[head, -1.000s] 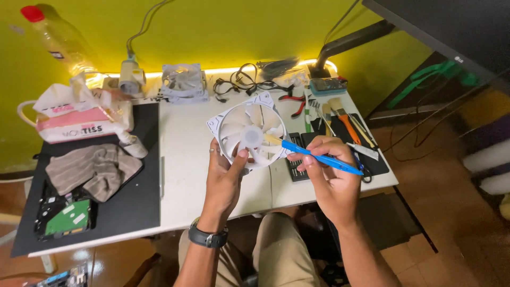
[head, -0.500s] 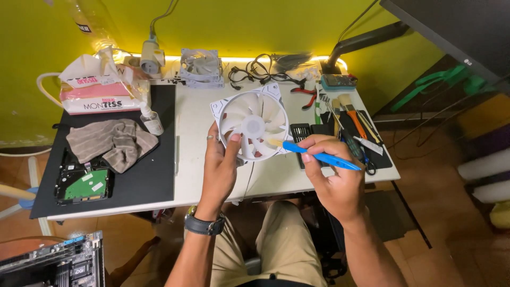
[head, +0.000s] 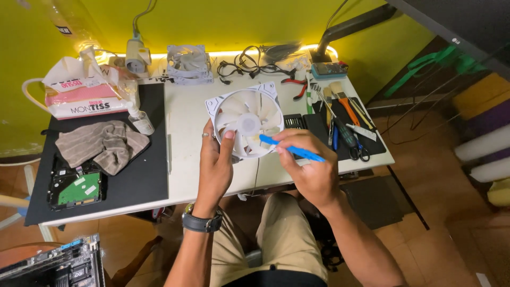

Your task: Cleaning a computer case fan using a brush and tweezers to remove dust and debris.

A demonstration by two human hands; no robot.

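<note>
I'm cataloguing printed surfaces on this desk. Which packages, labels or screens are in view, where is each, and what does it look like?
Tissue pack: back left of desk, soft rectangular, pink and white.
Hard drive label: on the drive, front left on the black mat, white stickers by a green board.
Monitor: upper right, dark, only its edge shows.
Bottle label: far left, small and dark.

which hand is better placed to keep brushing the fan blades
Right. The right hand already grips the blue brush, its tip resting on the white fan. The left hand is busy propping the fan upright above the table, thumb on its face.
</note>
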